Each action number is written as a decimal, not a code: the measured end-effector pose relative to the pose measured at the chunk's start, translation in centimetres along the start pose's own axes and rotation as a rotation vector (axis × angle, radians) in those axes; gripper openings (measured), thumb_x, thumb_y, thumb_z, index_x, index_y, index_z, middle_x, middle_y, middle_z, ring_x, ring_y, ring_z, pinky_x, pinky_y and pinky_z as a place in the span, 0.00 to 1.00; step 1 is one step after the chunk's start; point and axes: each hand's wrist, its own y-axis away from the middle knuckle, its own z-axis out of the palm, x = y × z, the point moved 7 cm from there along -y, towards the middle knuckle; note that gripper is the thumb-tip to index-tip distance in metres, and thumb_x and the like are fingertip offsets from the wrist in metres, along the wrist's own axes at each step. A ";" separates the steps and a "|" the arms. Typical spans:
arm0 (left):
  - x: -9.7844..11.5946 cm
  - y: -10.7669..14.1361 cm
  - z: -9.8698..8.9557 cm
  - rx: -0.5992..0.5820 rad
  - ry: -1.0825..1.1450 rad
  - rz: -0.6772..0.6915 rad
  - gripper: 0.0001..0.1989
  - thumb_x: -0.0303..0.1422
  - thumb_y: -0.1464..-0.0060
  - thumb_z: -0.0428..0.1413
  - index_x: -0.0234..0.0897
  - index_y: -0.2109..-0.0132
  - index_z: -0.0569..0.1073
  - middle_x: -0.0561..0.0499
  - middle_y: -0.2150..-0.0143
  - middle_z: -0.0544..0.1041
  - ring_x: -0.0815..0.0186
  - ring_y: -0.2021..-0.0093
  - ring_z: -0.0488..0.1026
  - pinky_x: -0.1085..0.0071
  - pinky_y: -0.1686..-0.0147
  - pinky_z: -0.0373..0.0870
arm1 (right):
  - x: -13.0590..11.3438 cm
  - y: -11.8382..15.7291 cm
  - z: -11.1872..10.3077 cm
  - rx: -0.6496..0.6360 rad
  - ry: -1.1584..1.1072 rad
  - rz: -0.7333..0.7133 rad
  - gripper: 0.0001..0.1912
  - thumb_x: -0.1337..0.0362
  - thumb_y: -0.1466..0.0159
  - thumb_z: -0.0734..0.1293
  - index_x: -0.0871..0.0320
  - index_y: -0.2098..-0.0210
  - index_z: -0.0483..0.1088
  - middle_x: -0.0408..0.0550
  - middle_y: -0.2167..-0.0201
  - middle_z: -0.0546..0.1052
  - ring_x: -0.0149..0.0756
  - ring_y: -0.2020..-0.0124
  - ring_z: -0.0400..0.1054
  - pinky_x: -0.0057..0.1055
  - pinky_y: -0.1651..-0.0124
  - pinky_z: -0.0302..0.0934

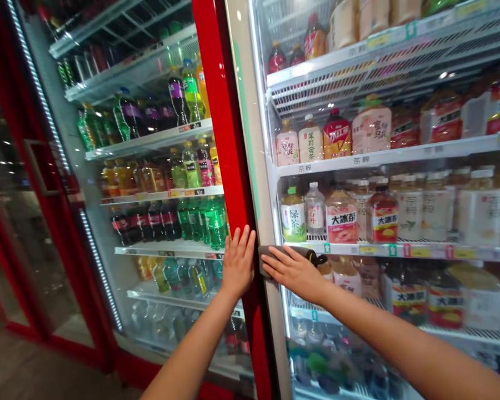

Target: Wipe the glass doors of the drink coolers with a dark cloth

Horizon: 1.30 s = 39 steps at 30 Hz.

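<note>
My left hand point(239, 262) lies flat against the red door frame point(220, 111) of the left drinks fridge, its fingers pointing up and holding nothing. My right hand point(294, 269) presses a folded dark grey cloth point(270, 256) against the pale frame point(250, 139) of the right fridge. Its fingers stretch over the cloth, whose edge shows yellow-green stitching and a black loop at the right end. A narrow dark gap runs between the two frames. Part of the cloth is hidden under the right hand.
Behind glass on the right, shelves point(354, 161) hold several tea bottles point(341, 216). On the left, tilted shelves point(162, 197) carry soda bottles point(214, 222). Another red-framed door with a handle point(41, 166) is at far left, above a dark floor point(16, 366).
</note>
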 end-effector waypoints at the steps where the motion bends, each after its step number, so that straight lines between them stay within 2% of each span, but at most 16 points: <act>1: 0.4 0.3 0.1 0.026 -0.001 -0.003 0.42 0.21 0.41 0.47 0.38 0.24 0.40 0.45 0.23 0.48 0.56 0.23 0.36 0.46 0.26 0.41 | -0.1 0.5 0.0 0.001 -0.006 -0.027 0.22 0.70 0.30 0.65 0.55 0.38 0.68 0.48 0.35 0.71 0.45 0.28 0.55 0.53 0.29 0.55; 4: 2.1 1.3 0.3 0.082 0.013 -0.031 0.41 0.22 0.39 0.47 0.40 0.24 0.39 0.45 0.23 0.47 0.56 0.23 0.36 0.46 0.26 0.41 | 1.9 1.7 -1.4 0.020 -0.002 0.026 0.25 0.72 0.30 0.63 0.49 0.35 0.65 0.45 0.32 0.68 0.42 0.27 0.53 0.54 0.27 0.52; 7: 4.1 1.6 0.4 0.102 0.034 -0.039 0.39 0.25 0.36 0.47 0.39 0.24 0.39 0.44 0.23 0.48 0.56 0.23 0.37 0.47 0.26 0.43 | 4.7 3.3 -4.2 0.075 0.079 0.220 0.29 0.74 0.30 0.61 0.47 0.32 0.62 0.44 0.29 0.62 0.45 0.26 0.48 0.57 0.27 0.48; 10: 5.5 1.3 0.3 0.099 0.038 -0.025 0.37 0.29 0.33 0.48 0.37 0.24 0.41 0.43 0.23 0.49 0.55 0.23 0.38 0.48 0.26 0.45 | 4.8 5.5 -5.3 0.121 0.166 0.345 0.31 0.76 0.31 0.61 0.49 0.31 0.61 0.47 0.28 0.60 0.49 0.25 0.44 0.59 0.27 0.47; 12: 5.7 0.9 0.3 0.106 0.032 -0.038 0.36 0.30 0.33 0.48 0.36 0.24 0.43 0.41 0.23 0.50 0.54 0.23 0.38 0.47 0.27 0.46 | 3.7 5.7 -4.7 0.109 0.181 0.316 0.31 0.75 0.32 0.62 0.48 0.32 0.62 0.47 0.28 0.60 0.49 0.25 0.45 0.59 0.27 0.48; 14: 5.7 0.4 0.5 0.125 0.028 -0.069 0.36 0.30 0.33 0.48 0.35 0.24 0.43 0.40 0.23 0.50 0.53 0.23 0.38 0.47 0.27 0.47 | 3.2 4.3 -3.8 0.079 0.177 0.229 0.31 0.74 0.32 0.63 0.46 0.33 0.63 0.46 0.29 0.62 0.47 0.26 0.48 0.58 0.28 0.48; 16: 5.7 -0.1 0.6 0.152 0.028 -0.103 0.35 0.31 0.33 0.47 0.35 0.24 0.43 0.39 0.23 0.50 0.52 0.23 0.39 0.45 0.28 0.48 | 4.2 2.1 -4.0 0.077 0.197 0.188 0.29 0.73 0.32 0.64 0.45 0.34 0.65 0.45 0.30 0.63 0.47 0.26 0.50 0.57 0.28 0.47; 18: 6.0 -0.8 0.7 0.182 0.034 -0.126 0.36 0.31 0.32 0.47 0.35 0.24 0.41 0.39 0.23 0.50 0.52 0.23 0.39 0.44 0.28 0.47 | 6.4 0.7 -5.3 0.114 0.243 0.253 0.29 0.73 0.31 0.63 0.45 0.34 0.65 0.46 0.29 0.63 0.48 0.26 0.49 0.59 0.28 0.47; 21: 7.1 -1.7 0.7 0.215 0.050 -0.101 0.37 0.32 0.32 0.47 0.36 0.24 0.39 0.39 0.23 0.49 0.52 0.23 0.40 0.44 0.28 0.47 | 8.4 2.1 -7.5 0.216 0.315 0.439 0.33 0.75 0.32 0.61 0.46 0.31 0.61 0.47 0.28 0.60 0.50 0.25 0.45 0.59 0.29 0.48; 23: 7.9 -2.2 0.8 0.222 0.063 -0.075 0.37 0.33 0.32 0.47 0.36 0.24 0.39 0.40 0.23 0.49 0.52 0.23 0.40 0.45 0.27 0.47 | 7.8 4.6 -7.7 0.269 0.361 0.527 0.36 0.76 0.34 0.60 0.47 0.29 0.58 0.49 0.27 0.59 0.51 0.25 0.44 0.58 0.30 0.49; 25: 8.7 -2.6 1.0 0.228 0.075 -0.057 0.37 0.34 0.32 0.47 0.36 0.24 0.39 0.41 0.23 0.49 0.53 0.23 0.40 0.47 0.27 0.47 | 6.5 6.3 -6.9 0.267 0.409 0.498 0.36 0.76 0.34 0.61 0.48 0.29 0.58 0.49 0.28 0.60 0.52 0.25 0.44 0.56 0.30 0.49; 28: 9.8 -3.4 1.3 0.260 0.096 -0.048 0.38 0.37 0.32 0.48 0.36 0.24 0.37 0.41 0.23 0.49 0.53 0.23 0.40 0.47 0.27 0.46 | 6.2 5.5 -6.2 0.189 0.417 0.364 0.31 0.72 0.33 0.63 0.47 0.32 0.63 0.46 0.29 0.62 0.52 0.26 0.48 0.55 0.30 0.50; 32: 11.7 -5.5 1.4 0.301 0.148 -0.047 0.38 0.37 0.31 0.47 0.36 0.24 0.35 0.41 0.22 0.47 0.53 0.23 0.40 0.47 0.27 0.46 | 10.3 3.6 -9.3 0.174 0.417 0.420 0.34 0.75 0.34 0.60 0.45 0.31 0.62 0.45 0.28 0.60 0.50 0.26 0.48 0.55 0.30 0.49; 35: 13.8 -7.2 1.2 0.320 0.193 0.007 0.38 0.37 0.31 0.47 0.36 0.24 0.36 0.41 0.23 0.48 0.53 0.23 0.41 0.48 0.27 0.46 | 11.7 6.5 -11.3 0.257 0.471 0.597 0.40 0.78 0.37 0.59 0.47 0.28 0.55 0.48 0.26 0.57 0.52 0.25 0.45 0.58 0.31 0.51; 37: 15.0 -7.9 1.0 0.337 0.214 0.033 0.38 0.37 0.31 0.46 0.35 0.24 0.36 0.41 0.23 0.48 0.53 0.23 0.41 0.49 0.26 0.45 | 10.9 9.5 -11.3 0.311 0.520 0.679 0.42 0.78 0.38 0.59 0.48 0.27 0.52 0.50 0.26 0.55 0.54 0.25 0.43 0.59 0.31 0.51; 39: 16.1 -8.2 0.9 0.351 0.227 0.051 0.37 0.38 0.31 0.46 0.34 0.24 0.37 0.41 0.23 0.48 0.54 0.23 0.41 0.50 0.26 0.45 | 9.7 11.2 -10.4 0.273 0.543 0.643 0.41 0.77 0.37 0.59 0.47 0.27 0.54 0.49 0.26 0.56 0.54 0.25 0.43 0.58 0.31 0.52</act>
